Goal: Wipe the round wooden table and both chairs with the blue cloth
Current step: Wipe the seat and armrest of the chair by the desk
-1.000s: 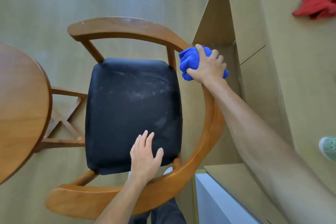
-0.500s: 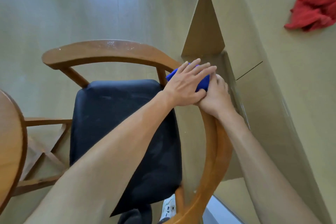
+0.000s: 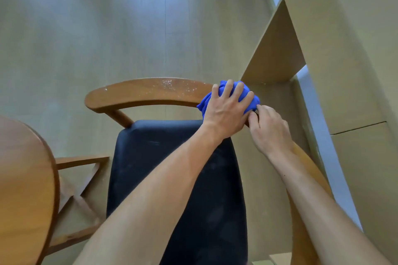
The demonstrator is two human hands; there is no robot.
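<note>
The blue cloth [image 3: 206, 101] is bunched on the top rail of the wooden chair [image 3: 140, 93], at the rail's right bend. My left hand [image 3: 226, 109] lies over the cloth with its fingers spread and gripping it. My right hand [image 3: 269, 133] rests on the rail just to the right, its curled fingertips pinching the cloth's lower right edge. White specks dot the rail left of the cloth. The black seat pad [image 3: 155, 157] below looks dusty and is partly covered by my left forearm. The round wooden table [image 3: 23, 189] shows its edge at lower left.
Tall tan panels [image 3: 277, 54] stand close against the chair's right side, with a pale strip [image 3: 318, 135] between them. Crossed wooden table legs [image 3: 81, 178] lie between table and chair. Wood-look floor stretches beyond the chair.
My left hand left the seat and came onto the cloth, which my right hand held alone before. The right hand has slid out to the cloth's right edge. The view tilted up.
</note>
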